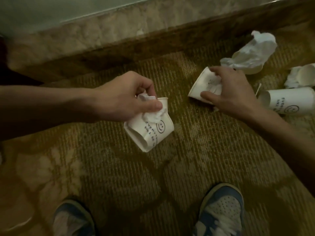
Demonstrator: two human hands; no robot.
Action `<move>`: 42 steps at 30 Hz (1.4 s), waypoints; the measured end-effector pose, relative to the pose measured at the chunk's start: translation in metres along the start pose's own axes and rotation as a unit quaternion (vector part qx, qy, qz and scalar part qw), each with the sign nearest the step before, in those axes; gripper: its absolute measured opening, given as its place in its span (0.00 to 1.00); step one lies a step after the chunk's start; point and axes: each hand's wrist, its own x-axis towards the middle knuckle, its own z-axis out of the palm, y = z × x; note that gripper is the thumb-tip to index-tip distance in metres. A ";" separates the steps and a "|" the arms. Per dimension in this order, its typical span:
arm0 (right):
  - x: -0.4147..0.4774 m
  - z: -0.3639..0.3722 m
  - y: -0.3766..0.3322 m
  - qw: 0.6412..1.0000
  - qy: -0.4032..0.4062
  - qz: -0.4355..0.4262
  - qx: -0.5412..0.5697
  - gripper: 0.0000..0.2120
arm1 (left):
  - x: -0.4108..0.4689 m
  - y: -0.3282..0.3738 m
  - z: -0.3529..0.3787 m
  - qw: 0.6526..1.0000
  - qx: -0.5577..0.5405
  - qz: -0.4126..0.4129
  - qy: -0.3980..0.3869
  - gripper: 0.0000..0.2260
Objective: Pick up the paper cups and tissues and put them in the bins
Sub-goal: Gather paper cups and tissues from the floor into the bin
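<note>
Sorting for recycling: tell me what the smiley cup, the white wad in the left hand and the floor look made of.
The smiley cup: matte white paper, going by its creased, crushed wall. The white wad: soft tissue, finely crumpled. The floor: carpet, seemingly woven; ribbed, patterned pile.

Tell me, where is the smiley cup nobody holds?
Head view: the smiley cup lies sideways on the carpet at the far right, beside the right hand.

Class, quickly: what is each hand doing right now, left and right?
Left hand: pinches a crumpled tissue together with a crushed paper cup.
Right hand: grips a second paper cup.
</note>
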 end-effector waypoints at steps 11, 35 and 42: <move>0.023 0.001 -0.004 0.994 -0.066 0.040 0.072 0.22 | -0.026 -0.043 -0.017 0.997 -0.037 -0.061 0.000 0.24; -0.003 0.016 -0.113 0.778 -0.350 0.063 0.518 0.22 | -0.066 -0.085 -0.001 0.963 -0.260 -0.033 0.060 0.13; -0.005 -0.038 -0.255 0.781 -0.421 -0.081 0.455 0.15 | -0.193 -0.067 -0.090 0.950 -0.231 0.069 0.197 0.14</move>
